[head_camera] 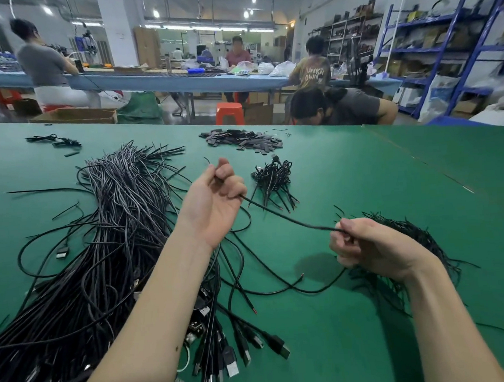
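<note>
**Bench stock at my station: one cable in hand**

1. Green table (374,168). It carries every item listed below.
2. Large bundle of black cables (111,226). It lies on the left of the table and runs from the far middle towards me. Its USB plugs (252,349) fan out at the near end, beside my left forearm.
3. Tangle of thin black wires (429,238). It sits on the right, under and behind my right hand.
4. Left hand (213,201). The palm is turned up and raised above the big bundle, with the fingers curled shut around the single black cable.
5. Right hand (371,246). It is held above the table with the fingers folded in. The thumb and fingertips (343,225) pinch the same cable.
6. Single black cable (286,218). It hangs in the air between my two hands. It enters the left fist under the curled fingers, and a short free end sticks out past the thumb. From there it slopes down and right to the pinch of the right hand. I cannot tell whether the loop lying below that hand belongs to it.
7. Pile of dark flat pieces (243,140). It lies at the far middle of the table, well apart from both hands.
8. Cluster of short leads (273,181). It lies just beyond the cable's span, near the left hand.
</note>
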The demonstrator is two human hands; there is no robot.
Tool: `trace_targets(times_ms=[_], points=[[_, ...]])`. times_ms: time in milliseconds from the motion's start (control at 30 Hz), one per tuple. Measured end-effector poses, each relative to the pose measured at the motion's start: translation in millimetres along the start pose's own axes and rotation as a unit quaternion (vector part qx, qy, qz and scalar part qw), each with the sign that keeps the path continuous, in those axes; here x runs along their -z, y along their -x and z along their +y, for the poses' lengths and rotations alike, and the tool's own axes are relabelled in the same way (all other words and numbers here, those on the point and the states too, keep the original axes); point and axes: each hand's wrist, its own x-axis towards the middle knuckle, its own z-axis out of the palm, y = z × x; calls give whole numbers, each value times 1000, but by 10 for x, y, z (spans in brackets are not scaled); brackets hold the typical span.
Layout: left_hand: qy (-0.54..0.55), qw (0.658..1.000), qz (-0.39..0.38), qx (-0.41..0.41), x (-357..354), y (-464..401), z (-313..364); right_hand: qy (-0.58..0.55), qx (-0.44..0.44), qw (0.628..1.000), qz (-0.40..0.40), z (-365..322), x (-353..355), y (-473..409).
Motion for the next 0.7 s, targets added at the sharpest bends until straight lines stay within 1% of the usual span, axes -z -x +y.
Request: trace_targets(times_ms=[33, 67, 100, 133, 167, 200, 233, 267, 300, 333, 367, 400, 433, 500, 567, 633, 700], points=[[-7, 1000, -15, 9, -8, 8, -9, 53, -31, 998, 8, -4, 3, 1], [-20, 999, -39, 22, -21, 22, -12, 131, -71, 988, 29, -10, -7, -9], [-43, 996, -68, 40, -33, 44, -20, 208, -111, 970, 58, -16, -28, -33], [-77, 990, -97, 62, -46, 69, -41, 258, -138, 952, 90, -20, -58, -75], [-124, 981, -123, 84, -53, 95, -74, 278, -147, 941, 123, -25, -96, -129], [-179, 968, -142, 105, -59, 118, -119, 273, -138, 939, 158, -32, -136, -189], [-238, 950, -158, 126, -62, 140, -172, 245, -117, 943, 193, -54, -174, -246], [-293, 929, -173, 147, -64, 157, -223, 194, -90, 952, 221, -96, -204, -296], [-345, 905, -184, 168, -58, 160, -272, 120, -62, 962, 238, -164, -230, -330], [-393, 882, -184, 184, -47, 148, -321, 44, -32, 969, 240, -253, -258, -342], [-430, 865, -172, 191, -31, 130, -365, -9, -1, 972, 233, -352, -278, -331], [-452, 858, -153, 188, -17, 114, -405, -33, 33, 975, 219, -445, -299, -308], [-462, 858, -135, 178, -2, 101, -439, -39, 71, 977, 197, -526, -330, -278], [-452, 871, -112, 155, 21, 76, -484, -12, 133, 981, 143, -635, -420, -227], [-427, 889, -111, 121, 24, 67, -495, 50, 149, 985, 77, -673, -514, -203], [-363, 923, -98, 86, 19, 54, -441, 100, 106, 989, 1, -643, -575, -203], [-261, 958, -85, 84, 29, 42, -353, 131, 23, 989, -61, -549, -592, -201]])
